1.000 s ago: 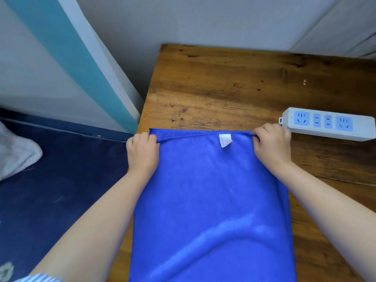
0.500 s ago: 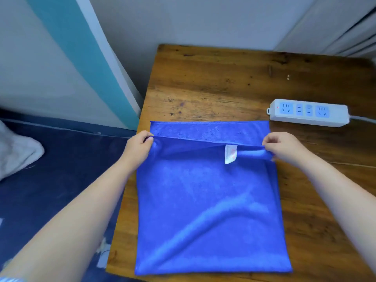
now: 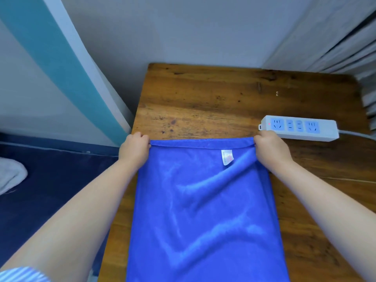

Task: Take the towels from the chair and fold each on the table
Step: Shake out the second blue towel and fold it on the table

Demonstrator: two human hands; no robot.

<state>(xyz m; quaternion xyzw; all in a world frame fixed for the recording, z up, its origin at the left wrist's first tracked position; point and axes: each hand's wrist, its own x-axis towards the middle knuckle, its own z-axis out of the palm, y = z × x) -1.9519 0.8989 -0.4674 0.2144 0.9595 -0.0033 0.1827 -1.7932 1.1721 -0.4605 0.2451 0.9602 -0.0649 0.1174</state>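
Head view: the blue towel lies flat on the wooden table, its near end running out of frame. The left hand grips the far-left corner with curled fingers; the right hand grips the far-right corner likewise. A white label sits near the far edge (right of centre). A white power strip lies just beyond the right hand. A white cloth rests on the dark blue surface left of the table.

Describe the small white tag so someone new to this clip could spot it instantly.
Start at the wooden table, then the blue towel spread on it. The tag hangs just below the towel's far edge, nearer the right hand. It is the only white patch on the blue cloth.
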